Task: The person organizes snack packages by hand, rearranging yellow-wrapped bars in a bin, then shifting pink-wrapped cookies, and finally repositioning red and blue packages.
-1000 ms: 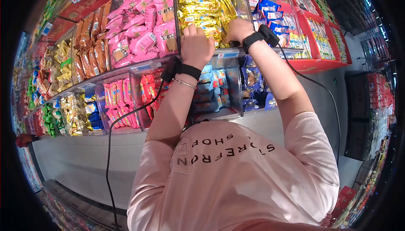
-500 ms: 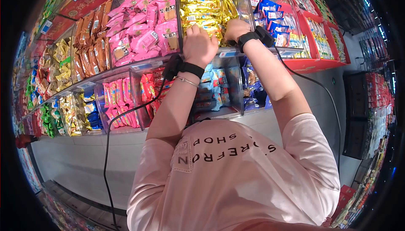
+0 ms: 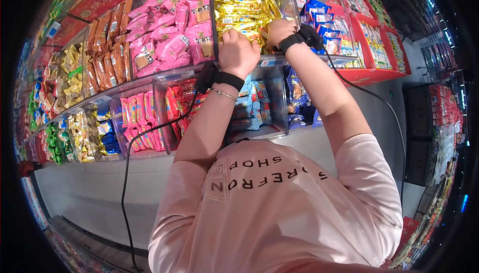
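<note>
Gold-wrapped snack packets (image 3: 238,12) fill a clear plastic bin (image 3: 288,3) on the upper tier. My left hand (image 3: 238,52) is at the bin's front edge, its fingers curled down at the nearest gold packets; the fingertips are hidden, and I cannot see what they grip. To its right, my right hand (image 3: 281,31) reaches into the bin's front right corner beside the side wall. Its fingers point down among the gold packets and are out of sight. Black straps with small devices and cables circle both wrists.
Pink packets (image 3: 172,23) lie in the bin to the left, with brown packets (image 3: 107,38) beyond. Blue packets (image 3: 322,18) are on the right, next to a red display box (image 3: 371,73). Light-blue packets (image 3: 254,106) sit in the lower tier. Cables (image 3: 125,188) hang beside both arms.
My right hand has shifted slightly up and left within the bin's corner. Gold packets near it sit a little differently. My left hand stays at the front edge, almost unmoved.
</note>
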{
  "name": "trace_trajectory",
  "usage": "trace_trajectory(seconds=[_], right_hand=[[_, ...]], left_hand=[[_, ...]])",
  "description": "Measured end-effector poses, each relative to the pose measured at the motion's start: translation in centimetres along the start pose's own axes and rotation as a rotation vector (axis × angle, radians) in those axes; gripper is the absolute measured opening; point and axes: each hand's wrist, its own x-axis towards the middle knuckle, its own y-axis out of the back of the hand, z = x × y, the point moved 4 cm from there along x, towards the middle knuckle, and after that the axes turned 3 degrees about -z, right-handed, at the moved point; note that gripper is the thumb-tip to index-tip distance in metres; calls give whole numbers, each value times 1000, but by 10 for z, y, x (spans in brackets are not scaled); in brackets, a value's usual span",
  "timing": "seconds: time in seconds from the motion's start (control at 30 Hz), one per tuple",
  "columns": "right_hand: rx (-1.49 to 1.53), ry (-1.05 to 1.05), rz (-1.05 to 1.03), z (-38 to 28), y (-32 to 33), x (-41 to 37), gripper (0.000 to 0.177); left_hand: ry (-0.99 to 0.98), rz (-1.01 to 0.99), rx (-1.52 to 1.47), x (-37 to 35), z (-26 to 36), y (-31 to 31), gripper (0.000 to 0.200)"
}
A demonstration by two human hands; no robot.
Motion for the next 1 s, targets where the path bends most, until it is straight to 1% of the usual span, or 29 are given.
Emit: trace_trajectory(seconds=[0.03, 0.07, 0.1, 0.17, 0.3, 0.37, 0.4, 0.47, 0.53, 0.57, 0.6, 0.63, 0.7, 0.73, 0.8, 0.83, 0.9, 0.97, 1.0], right_hand=[[-14, 2, 18, -1, -3, 3, 40], [0, -18, -51, 1, -10, 6, 40], [92, -2, -7, 4, -11, 4, 41], [169, -42, -17, 9, -12, 5, 42], [224, -71, 2, 14, -9, 3, 41], [128, -61, 6, 10, 2, -3, 41], [127, -58, 4, 9, 6, -4, 41], [6, -66, 46, 12, 18, -7, 40], [-44, -77, 15, 19, 32, -10, 41], [-95, -83, -13, 23, 41, -12, 42], [-77, -56, -11, 28, 53, -21, 41], [-100, -69, 47, 33, 63, -25, 40], [-111, 22, 121, 40, 83, -37, 40], [-113, 25, 120, 41, 82, -34, 40], [-189, 213, 448, 35, 94, -32, 33], [-188, 213, 447, 31, 94, -24, 33], [-118, 359, 699, 9, 97, -13, 33], [47, 485, 704, -7, 94, -6, 40], [98, 488, 620, -13, 90, 1, 50]], left_hand=[[-5, 7, 0, 0, -1, 0, 36], [-3, 10, 0, 1, -1, 0, 36], [-5, 14, 1, 1, -1, 0, 36], [-4, 18, 2, 0, -2, 1, 36], [-9, 8, 2, 0, 0, 1, 36], [4, 6, 1, 0, -2, 0, 37], [2, 8, 10, 0, -2, 0, 37], [-5, 4, 16, -1, -1, 0, 38], [17, -62, 4, 0, -1, -2, 39], [20, -61, 3, 0, -1, -2, 39], [18, -63, 11, 0, 0, -2, 40], [18, -65, 19, 0, 0, -2, 41], [20, -63, 35, 0, -1, -3, 41], [12, -62, 50, 0, -1, -4, 42], [16, -67, 49, 0, 0, -3, 42], [19, -69, 49, 1, 1, -3, 42], [20, -71, 48, 1, 0, -3, 42], [24, -74, 48, 0, 0, -2, 42], [20, -79, 48, 0, 1, 0, 41]])
